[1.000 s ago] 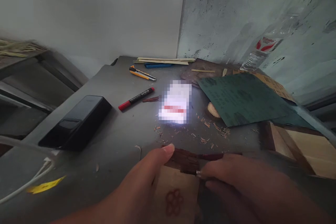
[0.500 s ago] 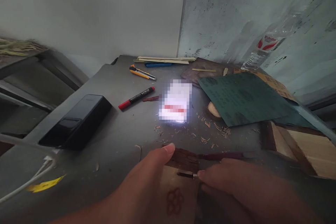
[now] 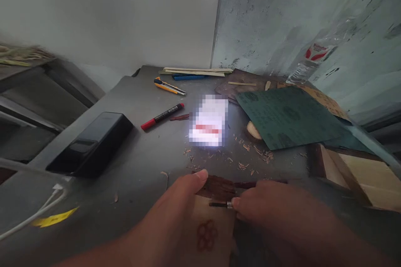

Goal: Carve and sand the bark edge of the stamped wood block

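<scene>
My left hand [image 3: 178, 204] is closed along the left side of a pale wood block [image 3: 213, 217], its thumb resting by the rough dark bark [image 3: 217, 187] at the far end. A red flower-like outline [image 3: 206, 235] of several rounded loops marks the block's face. My right hand [image 3: 266, 208] grips a small carving chisel [image 3: 221, 205]; its thin dark blade lies over the block just below the bark, and the handle is hidden in my fingers. Whether the tip touches the wood I cannot tell. Behind that hand lies a dark red tool handle [image 3: 246, 184], partly covered.
Wood shavings [image 3: 244, 166] lie around a glowing blurred screen [image 3: 209, 121]. Left are a red marker [image 3: 162, 117], a utility knife [image 3: 169, 86] and a black box [image 3: 90, 146]. Right are green sandpaper [image 3: 291, 117], wood pieces [image 3: 360, 175] and a plastic bottle [image 3: 313, 60].
My right hand has moved slightly left and up with the chisel. The block and left hand have shifted only a little in view.
</scene>
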`<state>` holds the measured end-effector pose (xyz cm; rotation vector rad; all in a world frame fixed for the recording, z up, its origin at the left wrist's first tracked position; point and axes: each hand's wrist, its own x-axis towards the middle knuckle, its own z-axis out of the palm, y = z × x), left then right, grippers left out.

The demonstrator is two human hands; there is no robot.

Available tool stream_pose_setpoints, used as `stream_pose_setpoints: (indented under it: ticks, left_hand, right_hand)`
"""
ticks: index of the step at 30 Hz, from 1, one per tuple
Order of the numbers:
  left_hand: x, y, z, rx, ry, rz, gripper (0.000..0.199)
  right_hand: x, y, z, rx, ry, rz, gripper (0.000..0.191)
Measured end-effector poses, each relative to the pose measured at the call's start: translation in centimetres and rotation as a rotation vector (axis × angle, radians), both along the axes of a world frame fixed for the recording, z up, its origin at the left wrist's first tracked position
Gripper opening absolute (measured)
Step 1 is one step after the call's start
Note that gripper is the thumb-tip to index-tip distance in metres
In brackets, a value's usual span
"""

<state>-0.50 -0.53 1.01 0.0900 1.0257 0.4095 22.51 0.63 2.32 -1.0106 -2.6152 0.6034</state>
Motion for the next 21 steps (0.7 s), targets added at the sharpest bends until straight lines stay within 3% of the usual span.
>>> stream_pose_setpoints:
  ticks: [3, 8, 15, 21]
  left_hand:
    - [0.0, 0.1, 0.0, 0.027, -0.071, 0.026, 0.07]
    - [-0.1, -0.1, -0.5, 0.102, -0.245, 0.068, 0.063]
    - [0.0, 0.1, -0.3, 0.031, -0.128, 0.028, 0.077]
    - [0.2, 0.6, 1.0, 0.088, -0.215, -0.033, 0.086]
  right_hand:
    - [-0.1, 0.6, -1.0, 0.092, 0.086, 0.078, 0.029]
    - [0.0, 0.8, -2.0, 0.169, 0.122, 0.025, 0.03]
    - [-0.5, 0.7, -0.1, 0.076, -0.021, 0.091, 0.023]
    - [-1.9, 1.7, -1.1, -0.04, -0.06, 0.128, 0.012]
